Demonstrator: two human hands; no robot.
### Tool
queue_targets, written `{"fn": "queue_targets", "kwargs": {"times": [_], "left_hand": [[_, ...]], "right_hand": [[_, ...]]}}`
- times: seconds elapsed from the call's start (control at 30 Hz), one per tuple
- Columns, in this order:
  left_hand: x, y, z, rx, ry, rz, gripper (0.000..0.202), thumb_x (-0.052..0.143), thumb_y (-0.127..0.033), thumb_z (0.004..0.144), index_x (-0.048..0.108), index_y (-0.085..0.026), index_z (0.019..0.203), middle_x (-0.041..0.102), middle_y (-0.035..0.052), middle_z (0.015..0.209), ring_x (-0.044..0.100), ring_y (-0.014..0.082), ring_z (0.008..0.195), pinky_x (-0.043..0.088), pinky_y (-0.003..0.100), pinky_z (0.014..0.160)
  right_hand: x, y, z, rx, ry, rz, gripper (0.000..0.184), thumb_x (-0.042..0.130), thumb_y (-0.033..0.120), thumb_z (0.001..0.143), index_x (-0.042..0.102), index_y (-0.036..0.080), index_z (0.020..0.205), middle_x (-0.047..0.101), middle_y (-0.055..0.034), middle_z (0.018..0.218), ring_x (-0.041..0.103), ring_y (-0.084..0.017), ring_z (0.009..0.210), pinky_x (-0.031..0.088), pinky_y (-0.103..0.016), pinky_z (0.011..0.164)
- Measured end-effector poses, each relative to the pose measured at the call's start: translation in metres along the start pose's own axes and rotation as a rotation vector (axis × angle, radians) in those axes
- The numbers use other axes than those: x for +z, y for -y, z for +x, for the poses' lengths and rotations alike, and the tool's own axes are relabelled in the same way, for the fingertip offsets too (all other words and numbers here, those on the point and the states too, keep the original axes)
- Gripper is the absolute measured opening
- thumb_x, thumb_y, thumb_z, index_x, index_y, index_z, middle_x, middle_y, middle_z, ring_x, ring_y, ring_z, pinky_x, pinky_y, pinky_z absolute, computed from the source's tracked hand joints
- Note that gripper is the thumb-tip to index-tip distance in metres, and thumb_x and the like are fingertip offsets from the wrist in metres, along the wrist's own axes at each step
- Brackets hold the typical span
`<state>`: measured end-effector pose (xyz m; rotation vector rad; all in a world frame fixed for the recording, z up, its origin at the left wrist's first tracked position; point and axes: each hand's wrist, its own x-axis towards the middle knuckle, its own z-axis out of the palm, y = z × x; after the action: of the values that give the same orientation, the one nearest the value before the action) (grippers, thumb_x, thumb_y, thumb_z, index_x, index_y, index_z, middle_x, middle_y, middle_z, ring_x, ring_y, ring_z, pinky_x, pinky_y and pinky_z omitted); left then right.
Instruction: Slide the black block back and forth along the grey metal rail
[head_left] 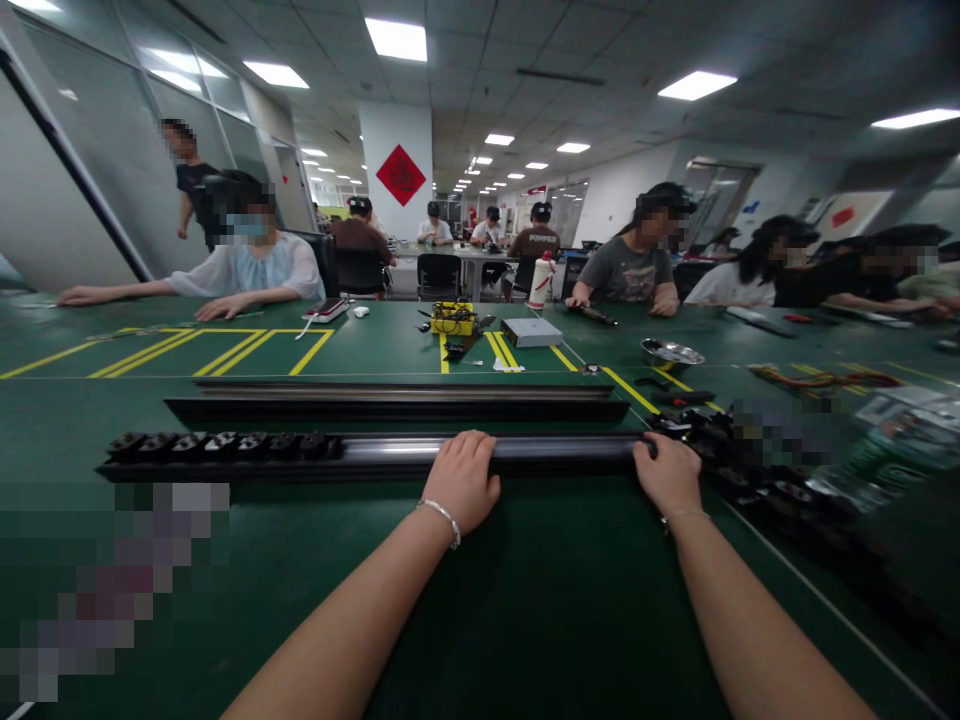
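Observation:
A long black metal rail (555,450) lies crosswise in front of me on the green table. Several black socket-like modules (221,443) sit in a row along its left part. My left hand (463,480) is closed over the middle of the rail, fingers over the far side and thumb on the near side. At the right end of the rail, my right hand (671,475) is closed, with a small black part (650,447) showing at its fingertips. Most of that part is hidden by the hand. Behind lies a second black rail (397,409), parallel and apart.
Right of my hand, many black parts (795,500) lie in a pile beside a clear plastic pack (892,440). Farther back are a metal bowl (673,352), a grey box (531,332) and a yellow tray (453,318). Co-workers sit across the table.

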<state>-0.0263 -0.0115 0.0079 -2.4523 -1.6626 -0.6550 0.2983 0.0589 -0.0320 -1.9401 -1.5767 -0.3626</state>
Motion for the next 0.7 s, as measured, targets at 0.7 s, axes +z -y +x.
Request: {"fn": "queue_targets", "kwargs": {"times": [0.7], "left_hand": [[-0.035, 0.143, -0.087, -0.505, -0.141, 0.313, 0.058, 0.033, -0.044, 0.083, 0.032, -0.016, 0.133, 0.028, 0.0136, 0.142, 0.014, 0.0289, 0.133, 0.019, 0.047, 0.105]], "right_hand": [[-0.006, 0.238, -0.087, -0.548, 0.092, 0.111, 0.043, 0.031, 0.033, 0.087, 0.045, 0.024, 0.127, 0.035, -0.006, 0.138, 0.026, -0.025, 0.127, 0.024, -0.047, 0.099]]}}
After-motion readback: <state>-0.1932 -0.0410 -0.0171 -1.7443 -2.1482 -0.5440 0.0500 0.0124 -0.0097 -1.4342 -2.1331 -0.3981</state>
